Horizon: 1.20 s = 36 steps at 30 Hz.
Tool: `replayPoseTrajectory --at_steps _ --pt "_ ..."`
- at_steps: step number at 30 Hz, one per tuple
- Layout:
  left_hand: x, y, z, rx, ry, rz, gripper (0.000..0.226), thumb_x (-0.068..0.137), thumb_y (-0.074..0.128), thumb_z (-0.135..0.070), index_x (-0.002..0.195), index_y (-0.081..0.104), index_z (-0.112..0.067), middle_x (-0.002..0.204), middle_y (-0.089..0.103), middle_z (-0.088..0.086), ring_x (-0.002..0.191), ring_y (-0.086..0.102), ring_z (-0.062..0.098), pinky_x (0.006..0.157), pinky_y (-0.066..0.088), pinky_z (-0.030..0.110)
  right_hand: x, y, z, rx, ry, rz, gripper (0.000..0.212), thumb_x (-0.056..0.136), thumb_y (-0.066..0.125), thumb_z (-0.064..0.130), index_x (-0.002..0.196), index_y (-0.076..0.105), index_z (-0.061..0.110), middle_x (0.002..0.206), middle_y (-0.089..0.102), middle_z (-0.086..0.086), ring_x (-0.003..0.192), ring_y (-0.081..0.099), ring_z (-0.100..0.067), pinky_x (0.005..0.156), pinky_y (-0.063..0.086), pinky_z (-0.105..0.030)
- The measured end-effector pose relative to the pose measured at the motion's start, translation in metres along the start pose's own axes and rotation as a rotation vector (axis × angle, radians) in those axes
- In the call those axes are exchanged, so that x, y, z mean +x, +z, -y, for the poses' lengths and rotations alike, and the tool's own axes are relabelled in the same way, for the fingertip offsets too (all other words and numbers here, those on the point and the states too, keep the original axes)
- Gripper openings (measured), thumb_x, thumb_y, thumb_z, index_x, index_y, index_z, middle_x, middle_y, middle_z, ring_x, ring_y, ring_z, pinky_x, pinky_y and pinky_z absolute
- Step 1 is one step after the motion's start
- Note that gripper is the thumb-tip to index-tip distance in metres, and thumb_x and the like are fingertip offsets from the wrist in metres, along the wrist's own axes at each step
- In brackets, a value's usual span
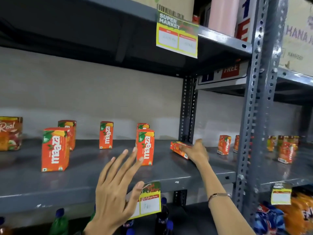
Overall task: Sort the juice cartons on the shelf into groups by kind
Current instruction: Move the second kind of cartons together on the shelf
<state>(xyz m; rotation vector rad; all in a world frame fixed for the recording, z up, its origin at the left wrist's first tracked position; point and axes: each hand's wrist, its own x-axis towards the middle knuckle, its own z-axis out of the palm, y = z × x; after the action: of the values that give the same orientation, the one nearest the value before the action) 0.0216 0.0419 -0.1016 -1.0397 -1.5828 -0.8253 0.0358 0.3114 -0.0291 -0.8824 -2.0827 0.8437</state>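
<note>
We are reaching along a grey metal shelf (169, 168) dotted with orange juice cartons. Our right hand (194, 152) is grasping a tilted carton (179, 149) near the shelf's right upright. Our left hand (116, 185) is hovering released, fingers spread, just beside an upright Maaza carton (145, 147) (another is standing close behind it). That spread hand is risking a nudge that topples this light carton. The tilted carton is risking slipping from a shallow grip.
</note>
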Motion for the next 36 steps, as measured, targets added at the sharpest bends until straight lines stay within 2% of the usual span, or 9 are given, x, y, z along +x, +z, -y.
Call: replayPoseTrajectory --at_steps 6,13,18,21,23,27,31,35,36 --pt "0.001 -0.005 -0.003 -0.011 -0.014 0.046 0.049 0.094 0.024 -0.046 0.137 0.035 -0.025 0.152 0.022 -0.017 0.138 0.029 0.012 0.114 0.02 0.032 -0.009 -0.007 -0.001 -0.035 -0.02 -0.07 0.067 0.076 0.065 0.041 0.122 0.03 0.006 0.112 0.062 -0.019 0.104 0.057 -0.04 0.072 0.037 -0.038" --pt "0.005 -0.02 -0.004 -0.081 -0.076 0.023 0.05 0.094 0.02 -0.05 0.138 0.031 -0.028 0.153 0.016 -0.022 0.139 0.023 0.007 0.114 0.013 0.021 -0.039 -0.017 0.005 0.531 -0.132 -0.259 0.068 0.071 0.075 0.028 0.128 0.04 0.017 0.103 0.063 -0.005 0.096 0.062 -0.026 0.088 0.047 -0.045" --pt "-0.006 -0.043 0.014 0.028 0.021 0.039 0.049 0.095 0.019 -0.045 0.139 0.032 -0.026 0.154 0.014 -0.018 0.14 0.021 0.009 0.114 0.015 0.025 -0.064 -0.038 0.018 0.769 -0.23 -0.165 0.051 0.063 0.082 0.024 0.107 0.057 0.022 0.109 0.062 -0.01 0.093 0.064 -0.02 0.083 0.054 -0.039" --pt "-0.023 -0.055 0.034 0.17 0.112 0.075 0.05 0.095 0.022 -0.04 0.142 0.028 -0.025 0.155 0.015 -0.009 0.14 0.022 0.015 0.114 0.017 0.032 -0.084 -0.049 0.031 0.768 -0.37 -0.163 0.049 0.06 0.084 0.021 0.092 0.05 0.035 0.101 0.063 0.003 0.084 0.063 0.001 0.066 0.05 -0.015" --pt "-0.032 -0.064 0.045 0.226 0.066 0.067 0.049 0.095 0.023 -0.038 0.142 0.028 -0.024 0.155 0.015 -0.007 0.141 0.021 0.016 0.115 0.015 0.032 -0.099 -0.051 0.047 0.752 -0.452 -0.172 0.053 0.059 0.085 0.019 0.089 0.044 0.035 0.095 0.061 0.012 0.078 0.061 0.011 0.06 0.048 -0.007" --pt "-0.039 -0.077 0.06 0.287 -0.024 0.043 0.048 0.095 0.023 -0.037 0.141 0.03 -0.022 0.156 0.012 -0.009 0.142 0.018 0.014 0.116 0.013 0.031 -0.124 -0.039 0.086 0.712 -0.521 -0.097 0.063 0.054 0.087 0.026 0.096 0.041 0.031 0.101 0.062 0.007 0.09 0.063 -0.001 0.075 0.051 -0.021" --pt "-0.039 -0.091 0.074 0.29 -0.035 -0.018 0.048 0.096 0.023 -0.037 0.142 0.028 -0.025 0.156 0.013 -0.01 0.142 0.017 0.013 0.116 0.012 0.031 -0.144 -0.001 0.123 0.615 -0.605 -0.024 0.075 0.052 0.088 0.024 0.105 0.036 0.028 0.098 0.057 0.017 0.083 0.056 0.015 0.068 0.044 -0.003" --pt "-0.041 -0.107 0.089 0.319 -0.059 -0.004 0.047 0.096 0.025 -0.037 0.139 0.032 -0.019 0.141 0.042 0.007 0.141 0.017 0.009 0.116 0.014 0.032 -0.15 0.052 0.145 0.503 -0.558 0.121 0.078 0.053 0.088 0.024 0.111 0.034 0.025 0.112 0.059 -0.002 0.101 0.059 -0.014 0.088 0.049 -0.033" --pt "-0.041 -0.109 0.092 0.322 -0.043 0.013 0.047 0.096 0.026 -0.037 0.139 0.032 -0.018 0.141 0.041 0.007 0.141 0.017 0.008 0.116 0.015 0.032 -0.15 0.065 0.149 0.456 -0.562 0.148 0.08 0.054 0.087 0.025 0.113 0.034 0.023 0.115 0.058 -0.004 0.104 0.058 -0.018 0.09 0.047 -0.034"
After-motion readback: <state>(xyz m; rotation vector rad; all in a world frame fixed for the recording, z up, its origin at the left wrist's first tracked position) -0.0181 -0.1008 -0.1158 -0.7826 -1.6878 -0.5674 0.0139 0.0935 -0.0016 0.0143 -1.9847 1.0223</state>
